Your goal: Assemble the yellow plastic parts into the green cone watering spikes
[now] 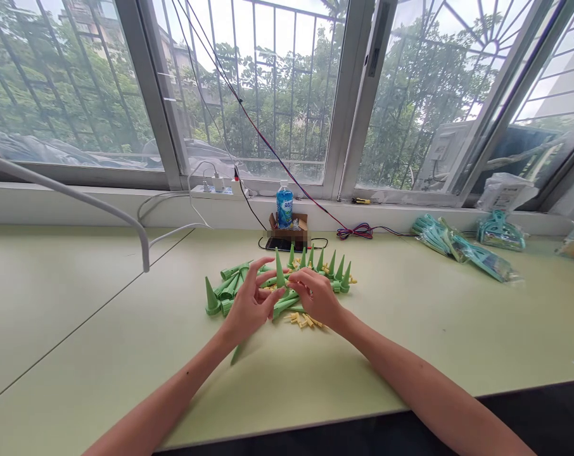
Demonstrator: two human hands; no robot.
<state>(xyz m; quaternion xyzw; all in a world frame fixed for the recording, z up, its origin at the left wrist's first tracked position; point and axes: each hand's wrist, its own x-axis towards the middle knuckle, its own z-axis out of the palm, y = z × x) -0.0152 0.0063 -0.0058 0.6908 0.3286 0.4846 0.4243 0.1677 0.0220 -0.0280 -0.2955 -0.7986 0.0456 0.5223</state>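
A heap of green plastic cone spikes (230, 286) lies on the pale green table (410, 329), some standing upright in a row (332, 266), with small yellow pieces (303, 320) scattered among them. My left hand (249, 304) holds an upright green cone (280, 272) by its base, fingers curled around it. My right hand (315, 294) pinches at the same cone's base from the right. What, if anything, sits between the right fingers is too small to make out.
A blue-labelled bottle (284, 206) stands in a small cardboard box (289, 228) by the window sill, with a phone (282, 244) in front. Cables (358, 231) and a power strip (213, 188) run along the sill. Packets of teal items (462, 250) lie far right. A white tube (101, 209) crosses left.
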